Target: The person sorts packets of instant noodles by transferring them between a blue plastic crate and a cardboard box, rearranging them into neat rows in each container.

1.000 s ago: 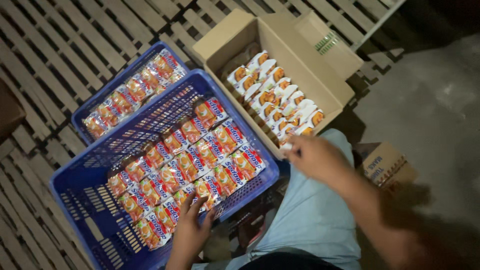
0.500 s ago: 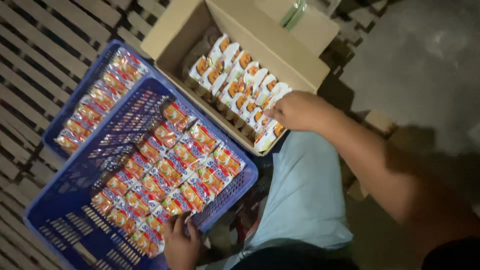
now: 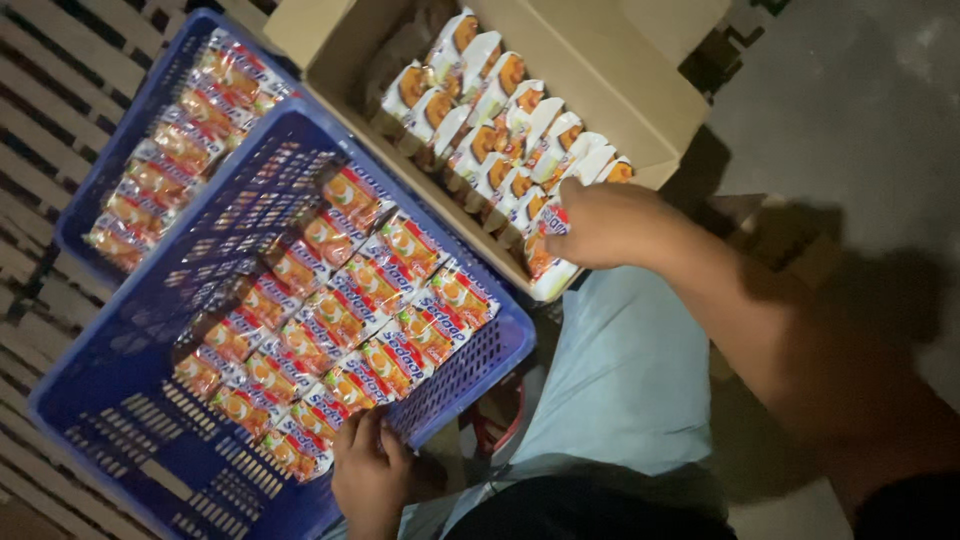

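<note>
Since the earlier frame, a packet [image 3: 545, 240] is being lifted partly out of the cardboard box [image 3: 640, 125], gripped by the closed fingers of the right hand [image 3: 610, 222]. The left hand [image 3: 372, 470] is being rested, fingers loosely spread, on the near row of glossy rectangular packets inside the blue perforated plastic crate [image 3: 140, 440]. Roughly half of that crate is being left unfilled; the box is judged mostly full.

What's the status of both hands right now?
Right hand gripping a packet in the cardboard box. Left hand resting on packets in the blue crate. Nothing blocking.
</note>
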